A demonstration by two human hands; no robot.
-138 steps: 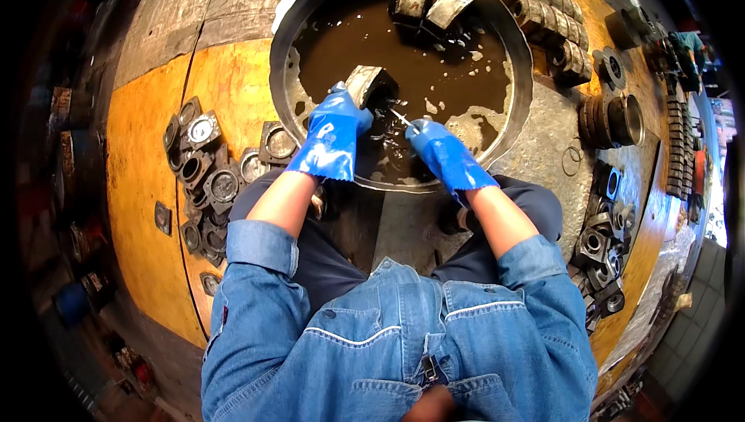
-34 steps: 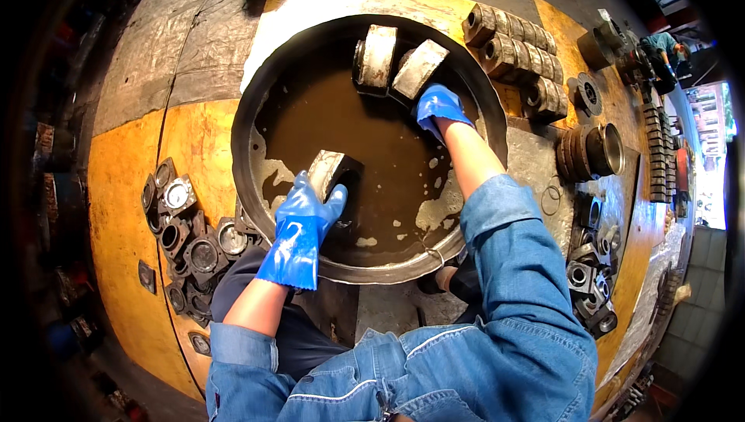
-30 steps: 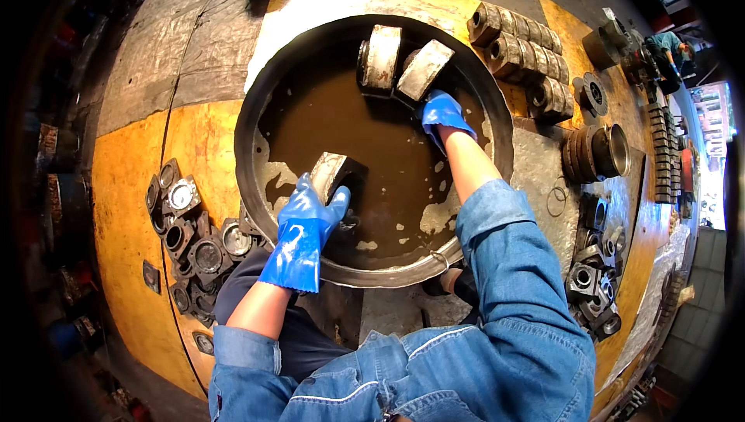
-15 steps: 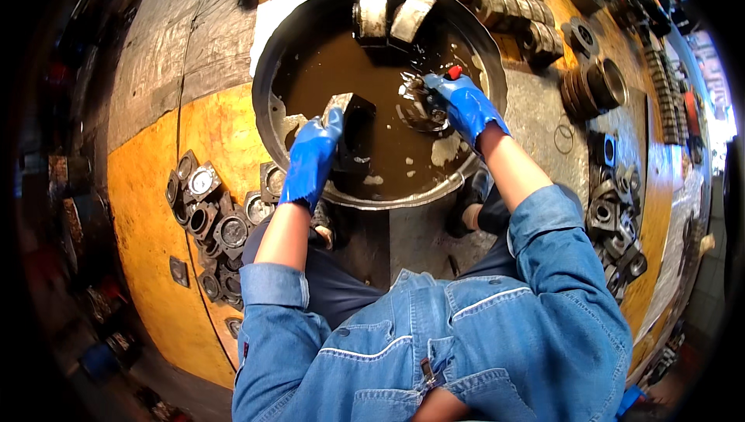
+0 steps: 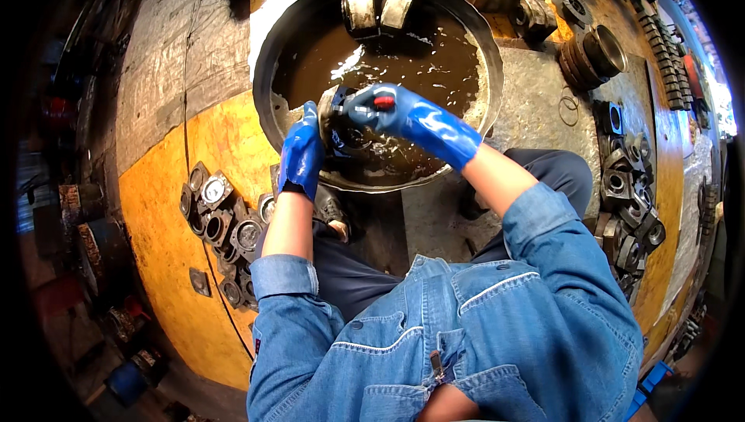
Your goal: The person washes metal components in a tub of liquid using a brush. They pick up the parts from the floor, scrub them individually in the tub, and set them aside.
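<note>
**Gloved hands work a metal part over the wash basin**

Head view: the left hand (image 5: pixel 301 152) grips a metal part (image 5: pixel 332 112) above the basin (image 5: pixel 473 42) of brown liquid. The right hand (image 5: pixel 403 115) clasps a red-tipped tool (image 5: pixel 382 101) against it. Two blocks (image 5: pixel 380 5) rest at the far rim.

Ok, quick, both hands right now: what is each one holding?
Left hand: closed on the metal part at the basin's near rim.
Right hand: closed on a red-tipped tool, pressed to that part.
</note>
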